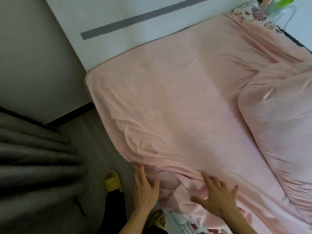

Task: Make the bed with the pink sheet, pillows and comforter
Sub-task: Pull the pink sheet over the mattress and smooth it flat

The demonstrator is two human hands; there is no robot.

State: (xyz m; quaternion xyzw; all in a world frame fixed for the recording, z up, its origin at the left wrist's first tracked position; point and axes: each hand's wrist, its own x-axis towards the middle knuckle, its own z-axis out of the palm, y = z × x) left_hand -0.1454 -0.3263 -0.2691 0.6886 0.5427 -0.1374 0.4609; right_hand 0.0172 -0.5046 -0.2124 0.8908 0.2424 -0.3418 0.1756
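Note:
The pink sheet (177,98) covers most of the bed, smooth in the middle and bunched into folds along the near side edge. My left hand (145,188) lies flat against the hanging folds at that edge, fingers straight, a ring on one finger. My right hand (216,193) presses down on the rumpled sheet on top of the bed, fingers spread. A pink pillow or bundled comforter (276,115) lies at the right side of the bed. Floral mattress fabric (194,225) shows below my right hand and at the far corner.
A white headboard with a grey stripe (135,21) stands behind the bed. Grey curtains (33,166) hang at the left over a grey floor (94,141). My feet in yellow slippers (113,181) stand beside the bed. Green leaves (278,2) show at the top right.

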